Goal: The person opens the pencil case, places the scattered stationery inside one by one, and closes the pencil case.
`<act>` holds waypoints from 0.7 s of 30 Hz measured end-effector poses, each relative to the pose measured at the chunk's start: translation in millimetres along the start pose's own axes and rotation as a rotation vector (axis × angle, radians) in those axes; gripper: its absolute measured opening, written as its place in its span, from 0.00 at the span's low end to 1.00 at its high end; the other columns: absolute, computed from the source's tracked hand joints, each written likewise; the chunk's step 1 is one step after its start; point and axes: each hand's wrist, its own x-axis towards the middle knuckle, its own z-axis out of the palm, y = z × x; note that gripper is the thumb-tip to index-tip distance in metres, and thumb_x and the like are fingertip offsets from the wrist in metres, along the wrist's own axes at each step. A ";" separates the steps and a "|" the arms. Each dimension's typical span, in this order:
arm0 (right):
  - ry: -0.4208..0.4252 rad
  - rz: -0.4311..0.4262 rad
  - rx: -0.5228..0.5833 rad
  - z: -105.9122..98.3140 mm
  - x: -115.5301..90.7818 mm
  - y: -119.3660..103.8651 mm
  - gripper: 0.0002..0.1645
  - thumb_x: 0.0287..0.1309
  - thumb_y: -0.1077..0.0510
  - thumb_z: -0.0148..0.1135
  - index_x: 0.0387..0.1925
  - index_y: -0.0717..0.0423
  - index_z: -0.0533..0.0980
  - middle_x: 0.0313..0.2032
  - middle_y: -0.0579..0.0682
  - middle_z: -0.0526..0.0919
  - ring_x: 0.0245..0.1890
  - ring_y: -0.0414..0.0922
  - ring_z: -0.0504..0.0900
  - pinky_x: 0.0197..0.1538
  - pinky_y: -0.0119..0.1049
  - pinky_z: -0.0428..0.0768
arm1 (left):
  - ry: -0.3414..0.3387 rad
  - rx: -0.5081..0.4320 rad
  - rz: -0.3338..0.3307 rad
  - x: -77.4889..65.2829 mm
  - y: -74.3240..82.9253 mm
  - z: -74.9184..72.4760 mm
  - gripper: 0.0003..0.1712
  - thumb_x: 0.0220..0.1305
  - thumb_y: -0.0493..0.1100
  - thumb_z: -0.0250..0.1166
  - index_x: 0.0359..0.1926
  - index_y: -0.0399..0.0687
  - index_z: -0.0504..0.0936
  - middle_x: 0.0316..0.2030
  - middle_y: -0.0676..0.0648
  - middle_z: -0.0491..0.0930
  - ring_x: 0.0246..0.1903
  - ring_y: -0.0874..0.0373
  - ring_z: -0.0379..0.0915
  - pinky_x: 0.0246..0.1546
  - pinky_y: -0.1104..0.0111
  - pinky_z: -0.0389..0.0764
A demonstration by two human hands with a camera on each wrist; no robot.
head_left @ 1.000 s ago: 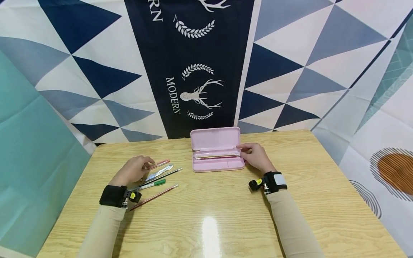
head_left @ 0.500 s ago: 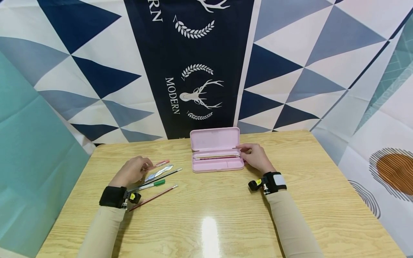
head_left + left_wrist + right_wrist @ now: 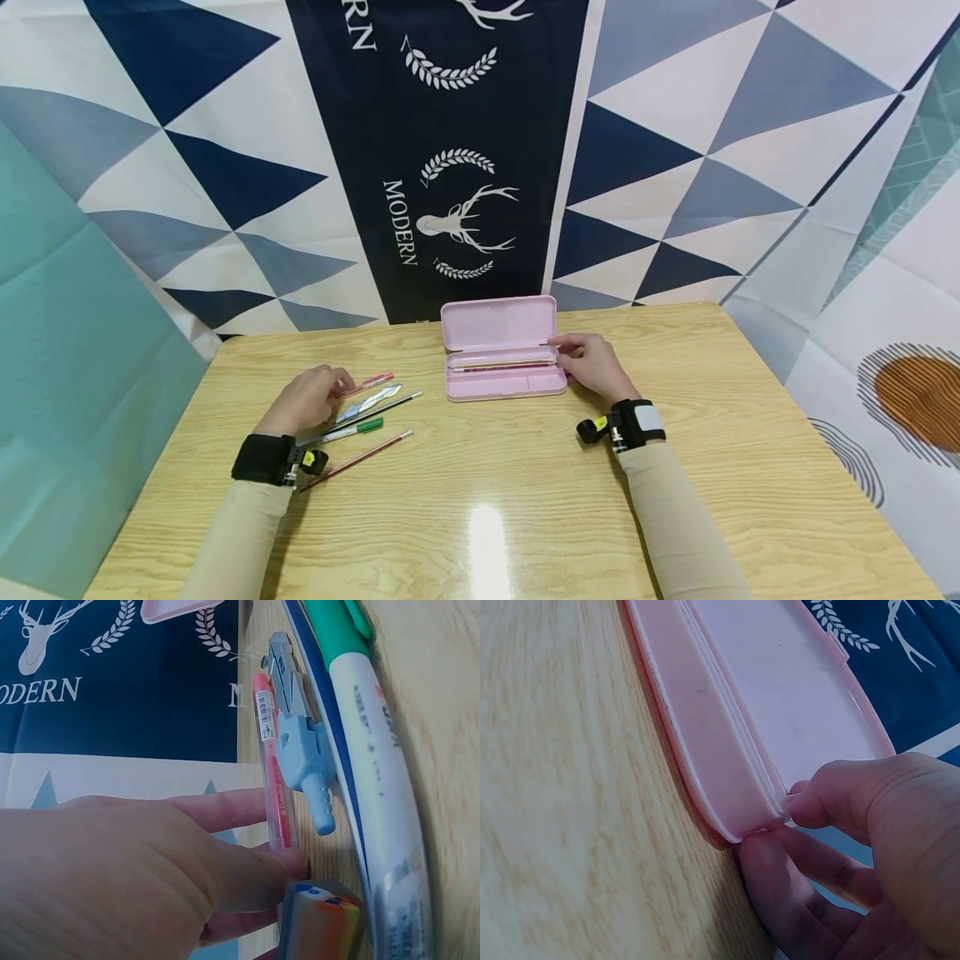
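My left hand (image 3: 306, 400) pinches a pink pen (image 3: 272, 757) between thumb and fingers at the left of the table. Right beside the pen lies a compass (image 3: 304, 742) with a light blue holder and metal legs. A dark pencil (image 3: 397, 403) and a green-capped marker (image 3: 379, 772) lie alongside. Closer to me is a reddish pencil (image 3: 367, 454). At the back centre the pink pencil case (image 3: 498, 323) stands with its lid up; a few pencils (image 3: 504, 365) lie in its rear compartment. My right hand (image 3: 596, 367) grips the case's right end, thumb at the rim.
The wooden table (image 3: 480, 467) reaches back to a patterned cloth (image 3: 480, 125) close behind the pencil case. A teal cloth (image 3: 82, 375) hangs along the left side. In the left wrist view, a small orange-and-clear block (image 3: 322, 922) shows below the thumb.
My left fingers have closed in on the pink pen and drawn its near end slightly. The right hand and the pencil case stay where they were.
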 end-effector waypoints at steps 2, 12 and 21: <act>0.003 -0.003 -0.001 0.1 0.0 0.3 0.20 0.60 0.63 0.62 0.54 0.52 0.83 0.48 0.60 0.84 0.33 0.47 0.81 0.28 0.30 0.84 | 0.003 -0.001 0.004 -0.4 -0.5 0.2 0.19 0.58 0.22 0.64 0.44 0.47 0.84 0.38 0.42 0.82 0.39 0.48 0.77 0.46 0.49 0.83; 0.008 -0.015 -0.020 -0.2 0.7 0.6 0.19 0.60 0.63 0.62 0.54 0.52 0.83 0.46 0.60 0.85 0.31 0.47 0.81 0.27 0.30 0.83 | -0.001 -0.004 0.030 -0.9 -1.7 0.3 0.19 0.59 0.22 0.62 0.45 0.47 0.84 0.38 0.42 0.83 0.39 0.47 0.78 0.46 0.50 0.83; 0.001 -0.009 -0.002 -0.7 0.2 1.0 0.19 0.63 0.62 0.61 0.55 0.52 0.82 0.47 0.61 0.84 0.32 0.48 0.81 0.28 0.30 0.83 | 0.009 0.003 0.036 -1.0 -1.0 1.2 0.19 0.58 0.22 0.62 0.44 0.47 0.84 0.38 0.42 0.83 0.40 0.47 0.78 0.46 0.49 0.83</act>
